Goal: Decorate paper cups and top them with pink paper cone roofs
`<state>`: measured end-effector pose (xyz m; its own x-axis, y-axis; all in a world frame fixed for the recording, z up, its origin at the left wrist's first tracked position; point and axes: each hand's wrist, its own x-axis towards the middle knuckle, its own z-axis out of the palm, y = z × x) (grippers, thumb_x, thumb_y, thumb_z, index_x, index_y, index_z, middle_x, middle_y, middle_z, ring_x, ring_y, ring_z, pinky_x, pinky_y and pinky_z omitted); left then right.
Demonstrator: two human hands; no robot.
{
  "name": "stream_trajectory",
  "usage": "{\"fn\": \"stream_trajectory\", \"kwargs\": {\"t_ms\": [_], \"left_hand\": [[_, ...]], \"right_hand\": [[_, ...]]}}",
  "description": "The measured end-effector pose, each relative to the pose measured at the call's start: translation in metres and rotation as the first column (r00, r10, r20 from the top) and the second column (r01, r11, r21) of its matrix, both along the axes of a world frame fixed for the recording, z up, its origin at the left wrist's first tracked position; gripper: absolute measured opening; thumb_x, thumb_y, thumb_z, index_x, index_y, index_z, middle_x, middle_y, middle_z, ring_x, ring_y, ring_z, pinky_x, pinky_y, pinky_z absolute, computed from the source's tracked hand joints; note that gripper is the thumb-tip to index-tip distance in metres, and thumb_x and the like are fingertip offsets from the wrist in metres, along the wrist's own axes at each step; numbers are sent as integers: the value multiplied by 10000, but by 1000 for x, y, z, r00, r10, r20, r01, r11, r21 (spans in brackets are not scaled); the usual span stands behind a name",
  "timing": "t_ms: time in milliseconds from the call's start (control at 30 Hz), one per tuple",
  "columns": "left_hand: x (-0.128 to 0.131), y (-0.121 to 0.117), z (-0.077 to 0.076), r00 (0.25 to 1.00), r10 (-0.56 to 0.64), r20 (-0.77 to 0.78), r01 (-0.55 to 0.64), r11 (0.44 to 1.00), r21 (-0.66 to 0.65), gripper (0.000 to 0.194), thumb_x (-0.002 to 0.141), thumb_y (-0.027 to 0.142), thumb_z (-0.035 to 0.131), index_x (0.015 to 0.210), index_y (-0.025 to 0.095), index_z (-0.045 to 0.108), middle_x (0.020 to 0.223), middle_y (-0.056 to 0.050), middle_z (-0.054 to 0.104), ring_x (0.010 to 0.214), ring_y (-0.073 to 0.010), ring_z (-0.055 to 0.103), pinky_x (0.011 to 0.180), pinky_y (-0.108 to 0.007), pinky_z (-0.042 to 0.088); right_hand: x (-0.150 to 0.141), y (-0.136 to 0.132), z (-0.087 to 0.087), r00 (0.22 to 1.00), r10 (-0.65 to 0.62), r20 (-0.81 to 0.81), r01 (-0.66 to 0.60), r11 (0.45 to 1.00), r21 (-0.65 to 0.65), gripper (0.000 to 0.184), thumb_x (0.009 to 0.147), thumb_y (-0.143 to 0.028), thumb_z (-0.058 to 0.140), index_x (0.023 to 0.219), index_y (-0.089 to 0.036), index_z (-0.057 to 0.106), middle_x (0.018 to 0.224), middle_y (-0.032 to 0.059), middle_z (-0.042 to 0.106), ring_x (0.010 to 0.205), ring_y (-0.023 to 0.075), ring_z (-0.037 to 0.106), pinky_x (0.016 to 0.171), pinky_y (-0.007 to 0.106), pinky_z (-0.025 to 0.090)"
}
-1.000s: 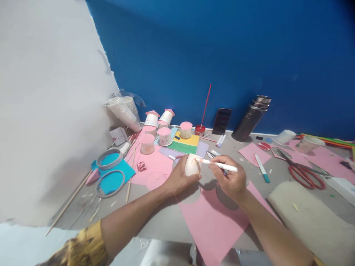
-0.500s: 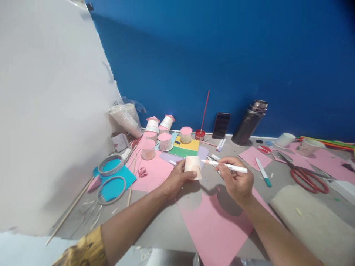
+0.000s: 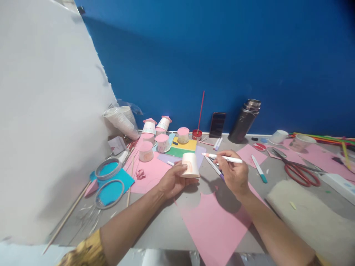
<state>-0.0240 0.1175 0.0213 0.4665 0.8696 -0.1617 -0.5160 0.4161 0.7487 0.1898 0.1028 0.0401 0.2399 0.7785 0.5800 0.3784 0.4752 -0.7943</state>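
Observation:
My left hand (image 3: 174,181) is closed around the lower part of a small white paper cup (image 3: 190,163), held upside down above the table. A faint peach-coloured drawing shows on the cup's side. In my right hand (image 3: 234,171) is a white marker pen (image 3: 227,159), pinched between thumb and fingers. Its peach tip points left at the cup, with a small gap between them. Below both hands lies a pink paper sheet (image 3: 215,225) with round pieces cut out of its upper edge.
Several pink-topped paper cups (image 3: 162,143) stand at the back left, near stacked white cups (image 3: 122,120). A black flask (image 3: 244,122) and a phone (image 3: 217,125) lean by the blue wall. Red-handled scissors (image 3: 301,174) lie right; grey rings (image 3: 109,194) lie left.
My left hand has turned the cup and shifted its hold lower, so the thumb lies on the left side. The marker has moved slightly away from the cup. The view has shifted slightly.

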Motion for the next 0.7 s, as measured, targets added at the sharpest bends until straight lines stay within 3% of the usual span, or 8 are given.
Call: {"fn": "stream_trajectory", "kwargs": {"t_ms": [133,267,467,567,700], "left_hand": [[0,-2,1,999,-50,-20,51,995,85,493,757,307,835,1200,161,675,1075,-114,728,938,-248,713,916,-429,576],[0,-2,2,998,-23,-59,30,993,112,518,711,322,885,1163,180,676,1068,-99,729,958,-257,715,908,-432,582],[1,1,1,1000,10,17,-8,997,-71,442,823,362,762,1163,98,660,1107,-174,744,999,-342,745,946,-513,583],[1,2,1,999,-6,36,9,995,-99,476,888,396,687,1207,43,653,1136,-222,745,1005,-348,744,955,-510,578],[1,2,2,1000,5,20,-3,995,-103,480,941,395,620,1254,31,628,1127,-235,750,1000,-347,746,956,-520,576]], "right_hand": [[2,4,-4,1000,23,0,-23,999,-36,240,929,-427,672,929,-188,689,728,18,737,557,141,615,530,245,482],[4,6,-4,998,35,-51,-39,997,-65,246,923,-427,678,927,-182,689,719,19,728,563,135,606,530,236,480],[7,10,1,976,73,-203,-103,985,-138,294,891,-461,707,834,-173,679,632,14,693,509,116,546,477,220,426],[8,12,2,964,62,-258,-103,983,-149,300,880,-472,722,866,-176,676,633,11,699,510,116,545,487,225,435],[9,11,2,981,18,-195,-43,991,-126,269,885,-451,717,889,-184,689,649,6,710,530,130,582,512,237,462]]}}
